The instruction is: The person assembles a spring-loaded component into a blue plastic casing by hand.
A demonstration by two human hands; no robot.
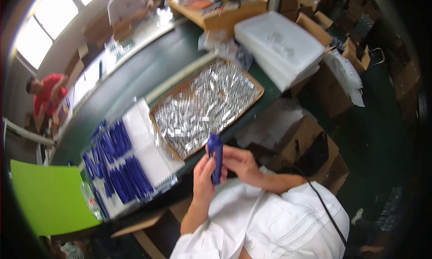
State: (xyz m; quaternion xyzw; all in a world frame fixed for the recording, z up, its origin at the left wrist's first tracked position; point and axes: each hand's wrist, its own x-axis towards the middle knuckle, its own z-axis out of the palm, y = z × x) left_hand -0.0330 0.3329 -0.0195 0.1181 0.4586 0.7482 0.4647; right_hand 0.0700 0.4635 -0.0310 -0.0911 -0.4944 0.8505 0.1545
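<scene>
A long, dark blue plastic handle-like piece (218,162), with a narrower top end, is held upright in front of my chest. My left hand (204,178) grips it from the left, thumb lying along its front. From the other side my right hand (243,165) closes its fingers on the piece; some fingertips are hidden behind it. Just beyond my hands lies a shallow cardboard tray (261,91) filled with many small shiny metal parts (209,103). To the left, rows of similar blue plastic pieces (130,180) rest on white sheeting (139,124).
A bright green board (49,198) stands at left, near a clear bottle (92,202). White stacked sheets (279,45) are at the tray's far right. An open cardboard box (315,155) sits right of me. Two people (48,94) work across the dark green table (168,56).
</scene>
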